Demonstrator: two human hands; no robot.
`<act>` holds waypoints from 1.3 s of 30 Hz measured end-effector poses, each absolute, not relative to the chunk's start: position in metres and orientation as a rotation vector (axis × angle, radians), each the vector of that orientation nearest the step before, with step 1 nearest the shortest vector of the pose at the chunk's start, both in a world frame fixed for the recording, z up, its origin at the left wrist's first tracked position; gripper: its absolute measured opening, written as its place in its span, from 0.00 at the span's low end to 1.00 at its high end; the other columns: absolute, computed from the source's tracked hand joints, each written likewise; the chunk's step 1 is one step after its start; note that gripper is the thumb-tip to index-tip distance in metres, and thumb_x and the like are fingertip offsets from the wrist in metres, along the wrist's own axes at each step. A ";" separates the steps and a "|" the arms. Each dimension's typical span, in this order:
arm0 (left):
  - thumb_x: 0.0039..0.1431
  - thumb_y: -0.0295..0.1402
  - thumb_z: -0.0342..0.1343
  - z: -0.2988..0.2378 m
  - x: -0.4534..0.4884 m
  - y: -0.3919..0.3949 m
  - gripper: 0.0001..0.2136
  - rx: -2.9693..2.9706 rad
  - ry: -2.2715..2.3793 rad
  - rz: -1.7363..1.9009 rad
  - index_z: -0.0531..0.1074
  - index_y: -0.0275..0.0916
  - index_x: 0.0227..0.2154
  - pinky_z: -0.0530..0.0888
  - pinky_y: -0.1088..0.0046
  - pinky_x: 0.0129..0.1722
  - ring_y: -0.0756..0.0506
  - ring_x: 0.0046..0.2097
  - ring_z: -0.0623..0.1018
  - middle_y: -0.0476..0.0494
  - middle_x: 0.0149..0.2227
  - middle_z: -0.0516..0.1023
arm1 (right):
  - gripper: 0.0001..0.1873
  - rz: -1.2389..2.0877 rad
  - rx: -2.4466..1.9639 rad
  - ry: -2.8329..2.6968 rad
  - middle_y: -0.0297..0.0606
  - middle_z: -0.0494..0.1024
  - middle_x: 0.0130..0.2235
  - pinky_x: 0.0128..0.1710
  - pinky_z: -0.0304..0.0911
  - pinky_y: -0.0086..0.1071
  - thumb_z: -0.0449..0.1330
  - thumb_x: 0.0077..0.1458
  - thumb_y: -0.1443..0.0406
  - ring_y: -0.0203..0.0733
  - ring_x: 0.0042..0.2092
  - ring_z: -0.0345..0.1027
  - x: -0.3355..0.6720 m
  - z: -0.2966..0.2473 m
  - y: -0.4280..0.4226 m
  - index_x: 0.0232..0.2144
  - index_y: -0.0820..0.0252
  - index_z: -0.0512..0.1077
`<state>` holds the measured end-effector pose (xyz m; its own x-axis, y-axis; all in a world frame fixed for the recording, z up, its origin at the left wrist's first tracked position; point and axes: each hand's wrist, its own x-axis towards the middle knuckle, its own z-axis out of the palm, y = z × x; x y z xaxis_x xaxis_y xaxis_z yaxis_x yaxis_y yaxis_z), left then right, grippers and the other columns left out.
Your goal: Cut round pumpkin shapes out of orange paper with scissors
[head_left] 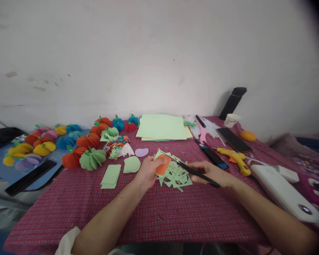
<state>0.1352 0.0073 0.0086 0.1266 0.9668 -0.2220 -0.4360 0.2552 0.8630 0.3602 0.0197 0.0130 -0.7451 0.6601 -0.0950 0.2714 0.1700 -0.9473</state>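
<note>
My left hand (149, 170) pinches an orange paper piece (162, 165) laid over light green paper (159, 153). In my right hand (206, 171) is a pair of black-handled scissors (195, 172), its blades pointing left at the upper edge of the held paper. Beneath both hands lies a pile of light green paper scraps (177, 177). Left of my left hand are a stack of rounded green paper cutouts (131, 165), a stack of green rectangles (111, 176) and a purple cutout (141, 152).
Several paper pumpkins (92, 159) crowd the left side. Green paper sheets (162, 126) lie at the back. To the right are a yellow glue gun (236, 158), a phone (234, 139), a paper cup (231, 120), a utility knife (214, 156) and a white device (284, 193).
</note>
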 end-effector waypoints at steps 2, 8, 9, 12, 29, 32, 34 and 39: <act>0.38 0.28 0.59 0.008 0.135 0.008 0.09 0.733 0.925 1.156 0.72 0.30 0.25 0.69 0.71 0.27 0.46 0.25 0.75 0.38 0.26 0.77 | 0.24 1.618 -0.891 -2.113 0.31 0.63 0.26 0.21 0.47 0.23 0.56 0.48 0.57 0.29 0.24 0.51 0.361 0.014 0.020 0.47 0.62 0.64; 0.39 0.27 0.58 0.009 0.135 0.008 0.07 0.742 0.948 1.121 0.71 0.29 0.24 0.69 0.73 0.25 0.47 0.24 0.74 0.39 0.24 0.76 | 0.24 1.642 -0.886 -2.130 0.29 0.58 0.24 0.20 0.47 0.23 0.54 0.50 0.57 0.28 0.23 0.49 0.363 0.011 0.020 0.48 0.62 0.62; 0.39 0.27 0.58 0.009 0.136 0.008 0.07 0.744 0.948 1.113 0.71 0.29 0.24 0.69 0.73 0.25 0.47 0.24 0.74 0.39 0.24 0.76 | 0.24 1.636 -0.876 -2.138 0.30 0.59 0.25 0.21 0.47 0.23 0.54 0.51 0.57 0.29 0.23 0.49 0.363 0.010 0.020 0.48 0.62 0.61; 0.39 0.27 0.57 0.007 0.137 0.008 0.07 0.754 0.947 1.085 0.71 0.29 0.24 0.69 0.73 0.26 0.47 0.24 0.74 0.39 0.24 0.76 | 0.26 1.642 -0.867 -2.148 0.30 0.58 0.25 0.21 0.48 0.23 0.54 0.51 0.56 0.29 0.23 0.49 0.363 0.008 0.020 0.50 0.61 0.60; 0.40 0.26 0.57 0.003 0.138 0.008 0.08 0.780 0.929 1.032 0.72 0.28 0.27 0.69 0.72 0.28 0.47 0.25 0.74 0.40 0.24 0.76 | 0.26 1.687 -0.887 -2.129 0.29 0.58 0.25 0.20 0.48 0.23 0.54 0.51 0.56 0.28 0.22 0.49 0.363 0.002 0.022 0.50 0.60 0.60; 0.40 0.26 0.57 0.002 0.138 0.008 0.08 0.783 0.927 1.022 0.72 0.28 0.27 0.70 0.72 0.28 0.47 0.26 0.74 0.39 0.25 0.76 | 0.24 1.676 -0.873 -2.149 0.28 0.58 0.24 0.20 0.47 0.23 0.53 0.51 0.57 0.27 0.22 0.48 0.363 0.004 0.022 0.49 0.60 0.61; 0.40 0.26 0.57 0.002 0.137 0.008 0.09 0.787 0.917 1.016 0.72 0.28 0.27 0.70 0.72 0.28 0.47 0.26 0.74 0.38 0.25 0.76 | 0.23 1.677 -0.868 -2.153 0.28 0.57 0.24 0.20 0.46 0.23 0.53 0.51 0.57 0.27 0.21 0.48 0.363 0.005 0.022 0.48 0.61 0.62; 0.40 0.27 0.57 0.000 0.136 0.008 0.09 0.795 0.897 1.019 0.72 0.28 0.28 0.70 0.71 0.29 0.47 0.26 0.74 0.38 0.25 0.76 | 0.22 1.693 -0.864 -2.146 0.29 0.59 0.25 0.19 0.46 0.22 0.53 0.52 0.57 0.26 0.21 0.48 0.363 0.005 0.022 0.47 0.61 0.62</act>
<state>0.1361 0.0083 0.0002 0.2539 0.9363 -0.2425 -0.3590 0.3241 0.8753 0.3627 0.0220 0.0045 -0.7844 0.6028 -0.1463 0.2826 0.1373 -0.9494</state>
